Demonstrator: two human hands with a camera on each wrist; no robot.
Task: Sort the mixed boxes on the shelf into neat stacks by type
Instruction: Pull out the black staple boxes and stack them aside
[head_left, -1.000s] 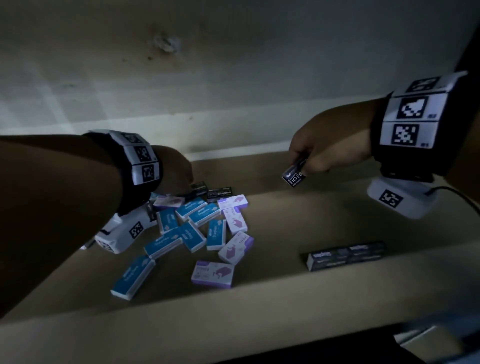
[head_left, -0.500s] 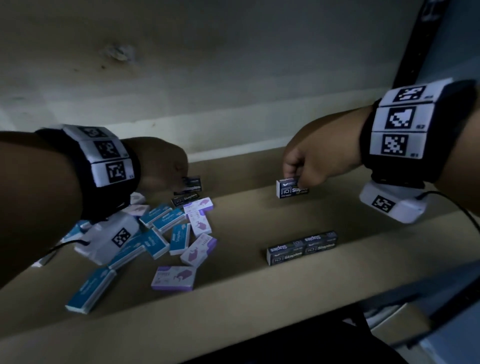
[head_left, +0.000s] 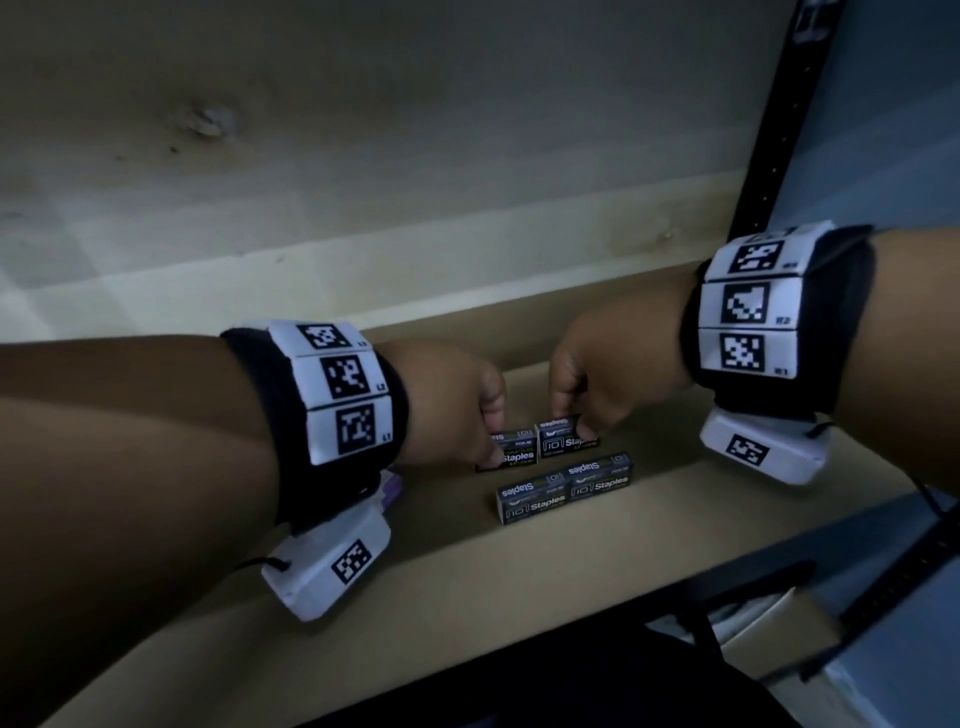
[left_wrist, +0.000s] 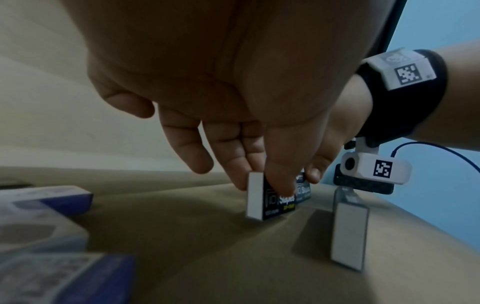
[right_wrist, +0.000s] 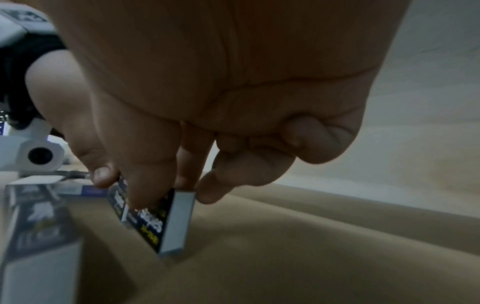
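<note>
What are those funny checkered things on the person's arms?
Each bare forearm wears a wide black wristband carrying white squares with black pixel patterns. Below each wrist hangs a small white camera box bearing another pattern; a thin dark cable runs from the right one.

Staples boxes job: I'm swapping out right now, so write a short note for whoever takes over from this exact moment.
Left hand: pinches a black staples box, on edge on the shelf.
Right hand: pinches a second black staples box beside it, corner tilted up in the right wrist view.
Done: two more black boxes stand end to end in a front row.
Left: set both held boxes down as a back row, then sort the blue boxes to the left.
</note>
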